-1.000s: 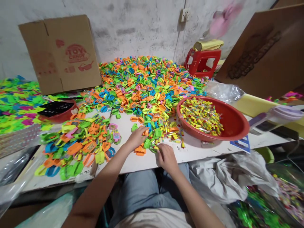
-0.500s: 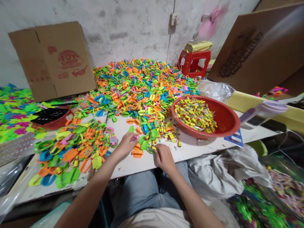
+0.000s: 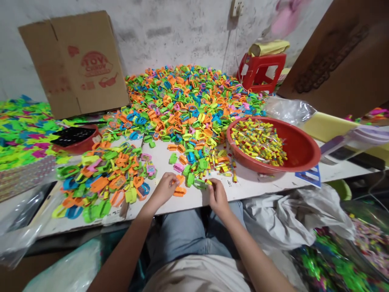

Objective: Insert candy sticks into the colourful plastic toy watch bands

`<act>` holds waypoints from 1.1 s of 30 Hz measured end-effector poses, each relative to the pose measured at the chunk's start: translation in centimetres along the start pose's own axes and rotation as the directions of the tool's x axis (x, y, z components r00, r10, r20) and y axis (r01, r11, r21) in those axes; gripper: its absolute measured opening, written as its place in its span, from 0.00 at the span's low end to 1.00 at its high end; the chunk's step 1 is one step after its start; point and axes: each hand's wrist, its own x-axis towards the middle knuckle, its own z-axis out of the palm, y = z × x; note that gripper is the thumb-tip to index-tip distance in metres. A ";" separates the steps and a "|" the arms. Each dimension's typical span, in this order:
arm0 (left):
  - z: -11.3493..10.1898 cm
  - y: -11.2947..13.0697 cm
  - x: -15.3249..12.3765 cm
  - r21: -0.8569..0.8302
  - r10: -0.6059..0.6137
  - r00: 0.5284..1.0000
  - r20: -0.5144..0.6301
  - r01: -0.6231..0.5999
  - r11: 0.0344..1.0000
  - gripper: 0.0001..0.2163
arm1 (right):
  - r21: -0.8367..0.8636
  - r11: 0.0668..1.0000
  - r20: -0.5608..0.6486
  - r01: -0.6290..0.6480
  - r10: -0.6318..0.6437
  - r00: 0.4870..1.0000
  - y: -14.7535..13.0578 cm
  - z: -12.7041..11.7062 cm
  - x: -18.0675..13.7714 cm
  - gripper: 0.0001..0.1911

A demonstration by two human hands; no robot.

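Note:
My left hand [image 3: 165,190] is at the near part of the white table, its fingers closed on the edge of an orange toy watch [image 3: 181,178]. Another orange toy watch [image 3: 179,191] lies just below it, and a pink one [image 3: 178,167] just above. My right hand [image 3: 218,194] pinches a small yellow wrapped candy [image 3: 208,182] between thumb and fingers. Between the hands lie green toy watches [image 3: 190,179], one right beside the candy. More yellow candies [image 3: 223,167] are scattered on the table above my right hand.
A red basin [image 3: 304,152] partly filled with yellow candies stands at the right. Behind is a large heap of toy watches [image 3: 185,101]; a smaller pile [image 3: 100,182] lies left. Around are a cardboard box [image 3: 75,69], a red stool [image 3: 263,73] and a white sack [image 3: 282,215].
My left hand has gone from the pink toy watch to the orange one below it. My right hand has lifted slightly with the yellow candy. The whole view has shifted a little.

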 end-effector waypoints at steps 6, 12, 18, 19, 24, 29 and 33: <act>1.2 3.5 -3.5 -0.239 0.013 0.998 0.063 0.002 0.971 0.08 | 0.159 0.981 0.161 -0.109 0.083 0.983 -4.5 -1.6 -0.1 0.08; 2.7 7.6 -6.6 -0.584 -0.060 0.992 0.114 0.116 0.803 0.17 | 0.252 0.965 0.105 -0.071 0.046 0.993 -7.5 -4.0 1.3 0.06; 2.6 8.3 -7.0 -0.540 -0.070 0.996 0.054 0.088 0.837 0.18 | 0.257 0.964 0.107 -0.067 0.040 0.993 -8.6 -4.9 1.0 0.04; 2.4 8.5 -7.1 -0.521 -0.069 0.997 0.038 0.079 0.850 0.18 | 0.267 0.962 0.090 -0.066 0.044 0.995 -8.6 -5.0 1.0 0.05; 1.7 9.7 -7.6 -0.435 0.006 0.998 0.063 0.022 0.900 0.19 | 0.291 0.956 0.091 -0.033 0.007 0.996 -9.0 -5.3 0.9 0.05; 1.5 9.7 -8.0 -0.396 0.005 1.000 -0.010 -0.008 0.918 0.22 | 0.366 0.931 0.083 -0.003 -0.029 0.996 -9.6 -5.6 1.0 0.05; 1.1 9.6 -8.3 -0.343 0.068 0.998 -0.013 -0.069 0.937 0.22 | 0.384 0.923 0.044 0.009 -0.028 0.999 -9.9 -5.6 1.2 0.07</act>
